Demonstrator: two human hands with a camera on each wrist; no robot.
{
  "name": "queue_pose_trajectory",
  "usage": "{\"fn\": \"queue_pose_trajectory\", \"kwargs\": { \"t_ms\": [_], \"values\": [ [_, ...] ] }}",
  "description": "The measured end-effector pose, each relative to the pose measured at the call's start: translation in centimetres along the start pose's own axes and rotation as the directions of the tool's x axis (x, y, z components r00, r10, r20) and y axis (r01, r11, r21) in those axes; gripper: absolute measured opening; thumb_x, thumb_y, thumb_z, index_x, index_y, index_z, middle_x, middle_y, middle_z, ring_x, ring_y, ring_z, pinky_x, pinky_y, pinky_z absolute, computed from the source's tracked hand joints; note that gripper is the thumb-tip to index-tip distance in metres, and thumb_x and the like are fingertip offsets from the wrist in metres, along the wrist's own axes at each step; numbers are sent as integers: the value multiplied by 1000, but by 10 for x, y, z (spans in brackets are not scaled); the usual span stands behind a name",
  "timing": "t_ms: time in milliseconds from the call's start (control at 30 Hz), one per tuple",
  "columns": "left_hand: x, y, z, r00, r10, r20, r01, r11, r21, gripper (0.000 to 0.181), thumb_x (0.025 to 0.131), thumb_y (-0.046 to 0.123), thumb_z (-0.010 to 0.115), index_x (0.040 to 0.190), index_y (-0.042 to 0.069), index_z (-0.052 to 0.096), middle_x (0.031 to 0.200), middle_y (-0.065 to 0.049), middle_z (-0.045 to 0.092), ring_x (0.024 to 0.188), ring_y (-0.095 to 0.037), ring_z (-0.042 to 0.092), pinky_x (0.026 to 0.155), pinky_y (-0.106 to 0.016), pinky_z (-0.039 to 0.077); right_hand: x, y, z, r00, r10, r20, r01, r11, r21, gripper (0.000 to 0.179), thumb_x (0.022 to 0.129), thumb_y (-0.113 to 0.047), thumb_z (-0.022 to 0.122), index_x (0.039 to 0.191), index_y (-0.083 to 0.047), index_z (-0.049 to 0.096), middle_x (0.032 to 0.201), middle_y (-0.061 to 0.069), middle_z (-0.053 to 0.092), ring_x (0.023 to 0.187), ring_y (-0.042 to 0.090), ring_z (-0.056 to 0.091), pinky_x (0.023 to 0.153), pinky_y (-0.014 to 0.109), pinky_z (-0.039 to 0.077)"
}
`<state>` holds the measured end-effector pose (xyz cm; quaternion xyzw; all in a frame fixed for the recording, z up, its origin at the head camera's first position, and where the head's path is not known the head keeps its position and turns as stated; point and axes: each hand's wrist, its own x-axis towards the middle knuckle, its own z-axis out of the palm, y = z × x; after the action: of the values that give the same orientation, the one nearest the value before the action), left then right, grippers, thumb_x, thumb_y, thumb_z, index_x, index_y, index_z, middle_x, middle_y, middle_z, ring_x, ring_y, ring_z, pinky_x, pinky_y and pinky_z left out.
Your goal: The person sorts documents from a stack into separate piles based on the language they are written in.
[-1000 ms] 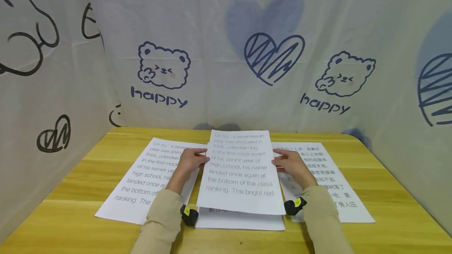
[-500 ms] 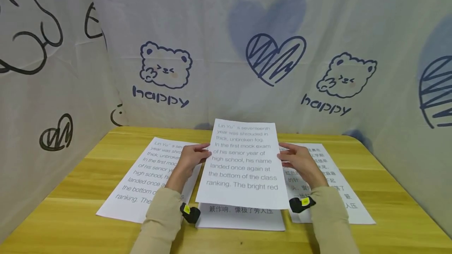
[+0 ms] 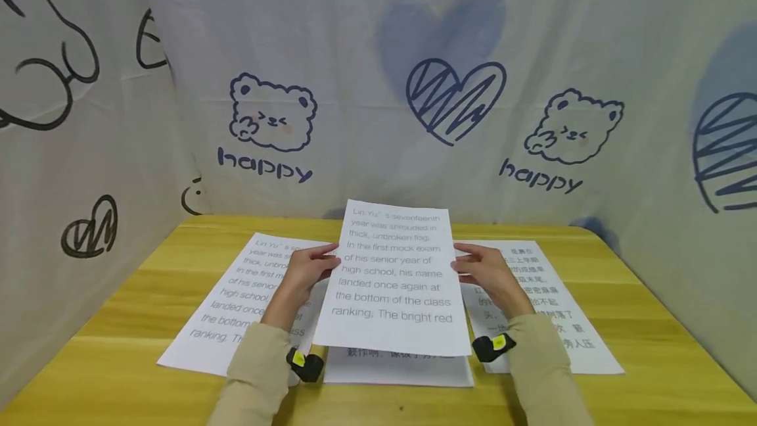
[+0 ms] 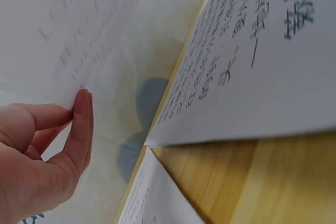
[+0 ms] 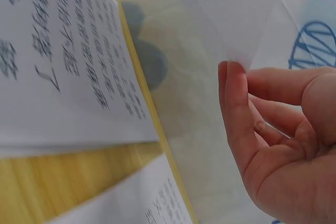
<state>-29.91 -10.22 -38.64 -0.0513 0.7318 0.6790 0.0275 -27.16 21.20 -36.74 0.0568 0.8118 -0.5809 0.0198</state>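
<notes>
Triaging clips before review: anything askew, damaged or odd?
Nothing stands out. The left hand and right hand pinch the raised sheet by its side edges, above the middle sheet; the left sheet and right sheet lie on the table. No visible tear or spill.

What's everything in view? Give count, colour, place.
Table: one, yellow, across the bottom.
Patterned cloth: at least one, whitish, behind the table.
Left sheet: one visible, white, table's left.
Right sheet: one visible, white, table's right.
Held sheet: one, white, raised at centre.
Middle paper: at least one, white, under the held sheet.
Wrist cameras: two, black and yellow, one per wrist.
Sleeves: two, beige, at the bottom edge.
Left hand: one, pinching the held sheet's left edge.
Right hand: one, pinching that sheet's right edge.
</notes>
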Motion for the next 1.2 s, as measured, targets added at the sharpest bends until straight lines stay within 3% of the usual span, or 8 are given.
{"fn": "queue_pose_trajectory", "kwargs": {
  "t_ms": [167,400,567,733,1033,1200],
  "values": [
    [-2,0,-11,1000,1,4,-1,1000,5,40,91,1,63,131,3,59,115,-19,61,96,-21,63,90,-33,50,-3,-6,14,999,4,-43,-3,999,35,51,91,-2,63,140,0,49,116,20,58,95,24,61,82,33,54],
    [-1,3,-22,1000,9,-4,-9,997,72,40,93,4,61,133,4,58,118,-19,60,98,-22,62,90,-32,49,2,-3,33,997,30,-73,-25,998,65,48,91,0,62,138,1,51,114,21,59,95,26,62,84,36,53],
    [2,1,-32,1000,5,-15,-3,995,103,40,94,4,60,134,2,56,120,-20,59,97,-21,61,88,-30,49,11,-4,50,995,69,-68,-65,996,63,49,89,-2,63,138,-1,51,116,21,60,95,26,62,85,36,53],
    [7,2,-47,1000,0,-12,2,994,109,42,92,4,61,134,-1,55,116,-21,62,94,-19,64,84,-28,52,18,-13,63,998,52,-44,-48,995,90,49,88,2,62,136,2,52,111,21,63,86,24,64,81,36,54],
    [18,5,-78,1000,-13,-28,21,952,304,43,94,8,60,135,-2,53,113,-21,63,87,-20,65,83,-33,51,28,-20,94,1000,1,-8,0,999,42,48,86,-1,64,133,1,56,104,16,67,83,22,66,76,33,56],
    [22,0,-101,997,-79,1,77,974,214,47,96,12,60,141,2,48,129,-22,56,90,-18,63,87,-31,49,29,-24,115,1000,2,-14,-2,1000,28,49,87,0,65,135,-3,55,100,14,66,81,21,65,72,31,56]
  ]
}}
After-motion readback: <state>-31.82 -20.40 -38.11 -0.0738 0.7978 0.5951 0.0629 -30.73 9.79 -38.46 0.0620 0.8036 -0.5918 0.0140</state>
